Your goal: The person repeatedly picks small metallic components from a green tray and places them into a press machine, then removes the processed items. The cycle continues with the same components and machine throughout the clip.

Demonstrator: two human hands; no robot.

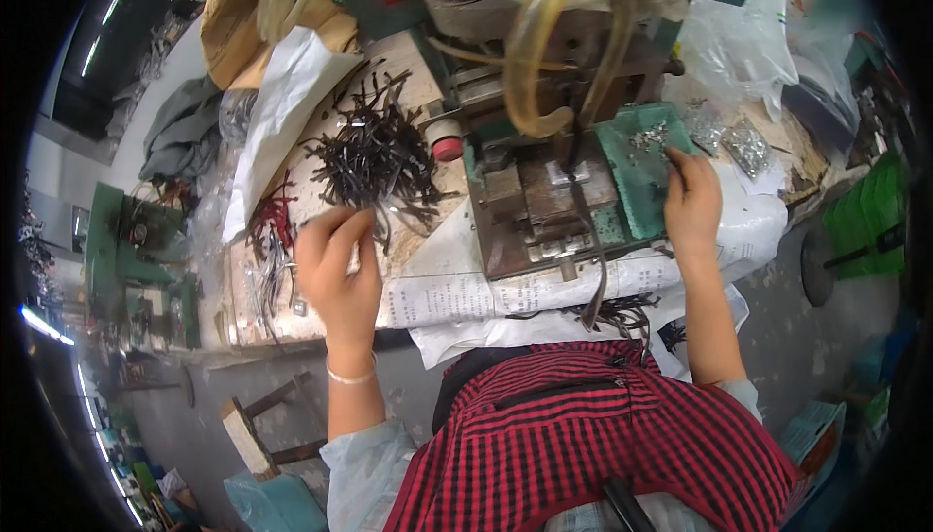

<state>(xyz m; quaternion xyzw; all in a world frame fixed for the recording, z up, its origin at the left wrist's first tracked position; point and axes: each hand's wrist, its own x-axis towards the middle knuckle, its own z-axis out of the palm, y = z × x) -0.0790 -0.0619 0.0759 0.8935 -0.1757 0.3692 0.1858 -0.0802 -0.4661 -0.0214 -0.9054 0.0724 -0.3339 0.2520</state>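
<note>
Seated worker at a small press, seen from above. Nearest the viewer, a red-and-black checked garment covers the lap, with a few dark strips hanging over the paper-covered table edge. The left hand is raised, thumb and fingers pinched closed on one thin dark strip drawn from the loose heap of dark narrow strips lying just beyond it. The right hand rests on the green tray, fingertips curled among the small silver metal fittings; whether it has one pinched cannot be told. Between the hands sits the brown metal press bed, under a curved yellowish hose. Good practice, as judged: separate a single strip cleanly, pick one fitting only, and keep fingers outside the bed.
</note>
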